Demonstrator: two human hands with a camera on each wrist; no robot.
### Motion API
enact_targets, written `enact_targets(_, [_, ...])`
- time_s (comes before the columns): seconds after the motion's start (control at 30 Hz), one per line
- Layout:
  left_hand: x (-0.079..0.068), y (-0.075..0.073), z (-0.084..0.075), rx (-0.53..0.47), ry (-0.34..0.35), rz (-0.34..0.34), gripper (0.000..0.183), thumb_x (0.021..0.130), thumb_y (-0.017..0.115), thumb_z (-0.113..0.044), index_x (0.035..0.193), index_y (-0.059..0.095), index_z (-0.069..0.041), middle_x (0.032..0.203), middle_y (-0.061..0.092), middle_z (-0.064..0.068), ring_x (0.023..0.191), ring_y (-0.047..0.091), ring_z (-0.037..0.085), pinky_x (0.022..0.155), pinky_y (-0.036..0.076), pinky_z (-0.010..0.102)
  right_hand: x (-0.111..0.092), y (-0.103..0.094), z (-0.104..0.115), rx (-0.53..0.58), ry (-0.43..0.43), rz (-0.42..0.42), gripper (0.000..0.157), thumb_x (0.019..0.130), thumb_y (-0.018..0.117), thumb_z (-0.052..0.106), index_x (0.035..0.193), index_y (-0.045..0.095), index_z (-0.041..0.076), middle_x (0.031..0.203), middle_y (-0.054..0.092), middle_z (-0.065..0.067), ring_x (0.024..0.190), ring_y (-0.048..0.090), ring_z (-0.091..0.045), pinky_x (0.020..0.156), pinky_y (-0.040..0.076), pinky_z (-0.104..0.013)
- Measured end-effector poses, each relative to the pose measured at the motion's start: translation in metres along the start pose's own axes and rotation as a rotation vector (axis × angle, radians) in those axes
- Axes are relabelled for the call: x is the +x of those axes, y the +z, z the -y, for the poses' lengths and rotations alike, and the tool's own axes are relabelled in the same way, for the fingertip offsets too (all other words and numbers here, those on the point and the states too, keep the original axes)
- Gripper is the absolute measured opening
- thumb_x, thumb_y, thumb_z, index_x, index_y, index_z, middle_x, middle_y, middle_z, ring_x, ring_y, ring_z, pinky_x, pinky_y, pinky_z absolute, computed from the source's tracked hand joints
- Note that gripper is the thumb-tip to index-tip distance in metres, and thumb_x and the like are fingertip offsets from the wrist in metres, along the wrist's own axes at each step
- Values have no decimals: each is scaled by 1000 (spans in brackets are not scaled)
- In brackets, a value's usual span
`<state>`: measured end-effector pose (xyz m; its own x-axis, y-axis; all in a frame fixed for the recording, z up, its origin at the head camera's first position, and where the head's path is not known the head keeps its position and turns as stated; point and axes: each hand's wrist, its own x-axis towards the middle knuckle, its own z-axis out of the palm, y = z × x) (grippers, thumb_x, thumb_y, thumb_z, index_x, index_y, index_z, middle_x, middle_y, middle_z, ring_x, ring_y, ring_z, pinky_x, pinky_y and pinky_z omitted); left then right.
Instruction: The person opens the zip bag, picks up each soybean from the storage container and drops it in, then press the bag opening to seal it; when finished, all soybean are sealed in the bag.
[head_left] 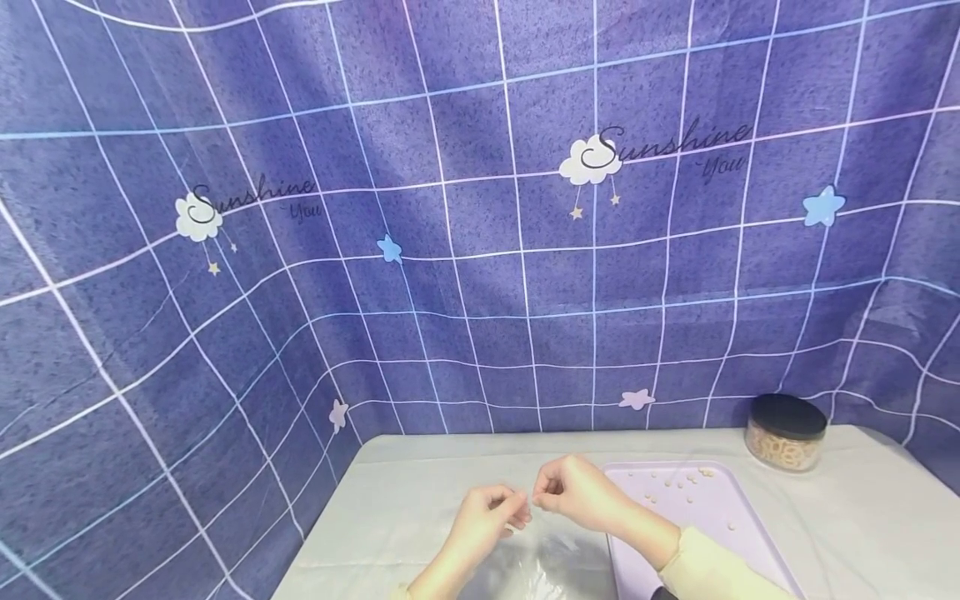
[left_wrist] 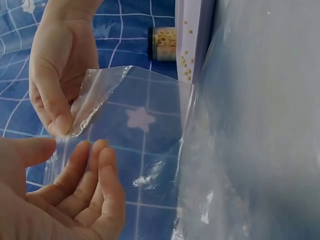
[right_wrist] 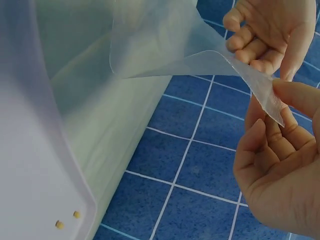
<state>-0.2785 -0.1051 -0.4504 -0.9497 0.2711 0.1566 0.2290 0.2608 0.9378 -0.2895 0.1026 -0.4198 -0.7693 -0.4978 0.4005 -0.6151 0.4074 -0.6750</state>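
Note:
A clear plastic bag (head_left: 536, 577) hangs between the two hands over the front of the table. My right hand (head_left: 581, 493) pinches its top corner between thumb and forefinger, plain in the right wrist view, where the bag (right_wrist: 200, 65) stretches to the left. Close by, my left hand (head_left: 483, 521) is at the same edge with its fingers loosely bent. In the left wrist view a gap shows between the left hand's (left_wrist: 75, 205) thumb and forefinger, with the film of the bag (left_wrist: 155, 155) beside them. Whether the left fingers touch the film is hard to tell.
A pale purple tray (head_left: 720, 475) with several small beige pieces lies under the right forearm. Behind it on the right stands a clear jar (head_left: 785, 433) with a black lid and ring-shaped pieces inside. A blue gridded curtain (head_left: 480, 333) hangs around the light-covered table (head_left: 397, 475).

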Motion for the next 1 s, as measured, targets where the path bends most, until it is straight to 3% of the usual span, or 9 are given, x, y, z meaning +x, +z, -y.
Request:
enact_targets(0.17, [-1, 2, -3, -88, -48, 21, 35, 100, 61, -26, 89, 67, 6, 88, 74, 11, 81, 71, 21, 71, 61, 34, 1, 3, 3, 25, -5, 3, 12, 84, 76, 4, 76, 72, 10, 67, 65, 11, 59, 53, 1, 54, 51, -20])
enact_targets(0.4, [-2, 5, -9, -134, -85, 9, 25, 97, 63, -23, 86, 65, -1, 90, 75, 7, 81, 70, 19, 72, 61, 34, 0, 7, 6, 64, 16, -3, 12, 84, 80, 6, 75, 73, 10, 67, 67, 8, 59, 55, 0, 51, 50, -20])
enact_targets(0.67, [-1, 6, -10, -174, -101, 17, 20, 93, 62, -18, 96, 69, 1, 87, 74, 4, 81, 70, 17, 73, 63, 36, 0, 10, 3, 78, 68, 1, 16, 83, 82, 13, 72, 70, 12, 63, 62, 9, 54, 47, 1, 46, 38, -16])
enact_targets(0.83, [-1, 4, -9, -214, -88, 33, 20, 95, 62, -16, 96, 68, 3, 87, 73, 5, 82, 70, 18, 76, 64, 42, 0, 10, -2, 172, 103, 17, 19, 82, 83, 16, 71, 70, 8, 63, 62, 8, 55, 47, 0, 48, 39, -16])
enact_targets(1.0, [-2, 4, -7, -247, -99, 38, 16, 96, 62, -14, 92, 66, 0, 87, 72, 4, 81, 70, 17, 72, 64, 37, -1, 11, -6, 277, 133, 27, 23, 82, 82, 14, 71, 68, 1, 60, 59, 6, 55, 48, -3, 51, 42, -17])
